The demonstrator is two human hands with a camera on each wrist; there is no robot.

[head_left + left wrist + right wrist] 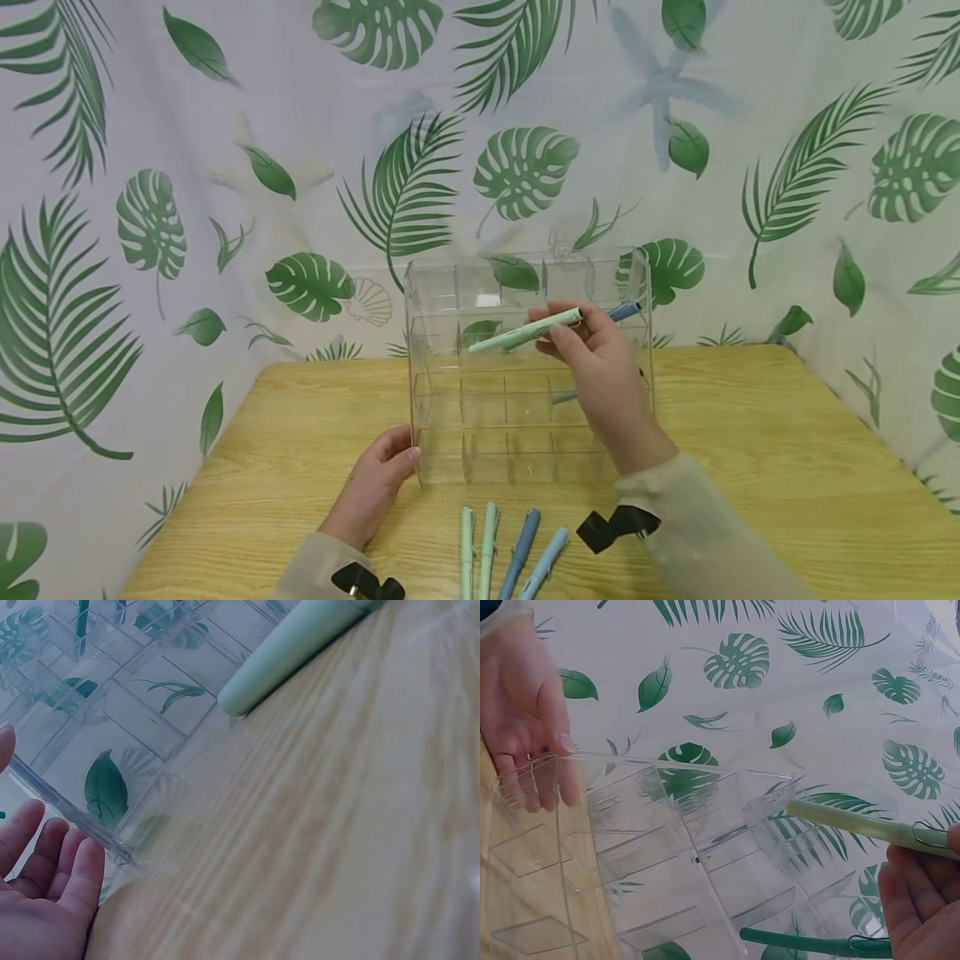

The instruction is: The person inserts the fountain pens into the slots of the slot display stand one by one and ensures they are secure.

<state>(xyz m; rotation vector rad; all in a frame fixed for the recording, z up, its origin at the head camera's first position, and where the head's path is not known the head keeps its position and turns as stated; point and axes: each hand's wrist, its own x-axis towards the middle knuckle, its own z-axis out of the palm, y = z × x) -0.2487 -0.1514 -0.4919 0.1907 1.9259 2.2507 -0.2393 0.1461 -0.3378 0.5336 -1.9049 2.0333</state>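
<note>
Light green pen [517, 332]: being pinched by right hand [603, 371] before acrylic rack [483, 408], barrel slanting toward rack side being held by left hand [377, 479].

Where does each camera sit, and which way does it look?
Head: worn on the head, looking forward and down at the clear rack and table; the left hand, right hand and sleeves show.
Left wrist: worn there, looking past a green pen toward the rack; part of the left hand shows.
Right wrist: worn there, looking across the rack; part of each hand shows.
Shared: head and right wrist views both show the light green pen the right hand holds.
</note>
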